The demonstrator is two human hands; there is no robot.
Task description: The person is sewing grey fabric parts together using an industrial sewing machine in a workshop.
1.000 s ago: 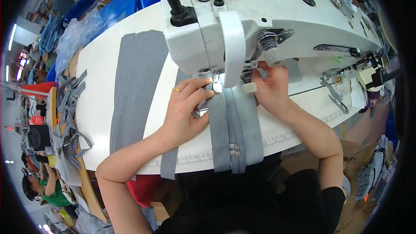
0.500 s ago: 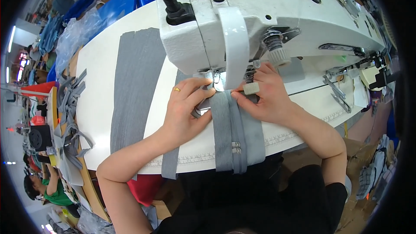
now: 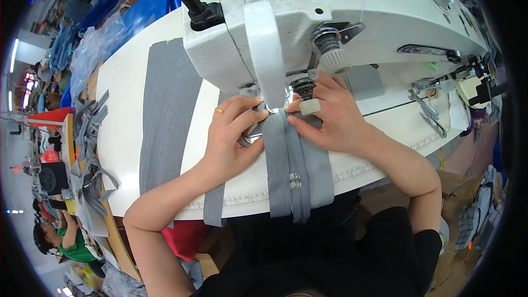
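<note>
A white sewing machine (image 3: 352, 0) stands over grey fabric strips (image 3: 276, 165) with a zipper (image 3: 297, 187) running down to the table's front edge. My left hand (image 3: 231, 135) is left of the presser foot (image 3: 273, 107), fingers bent onto the grey strip, thumb at its edge. My right hand (image 3: 333, 121) is right of the foot, behind a tension knob (image 3: 309, 107), thumb and fingers pinched on the grey fabric beside the zipper. The knob partly hides its fingertips. A wide grey piece (image 3: 168, 99) lies at the left.
White table (image 3: 121, 143) with a printed ruler along its front edge. Loose grey strips (image 3: 93, 143), a plastic bag (image 3: 99, 47) and blue bins (image 3: 148, 11) border it on the left. A co-worker in green (image 3: 69, 245) is at the lower left; cartons (image 3: 410, 212) are at the lower right.
My right hand has come left and forward from behind the knob, its thumb now beside the zipper. My left hand stays at the foot. The machine sits slightly further left in the picture.
</note>
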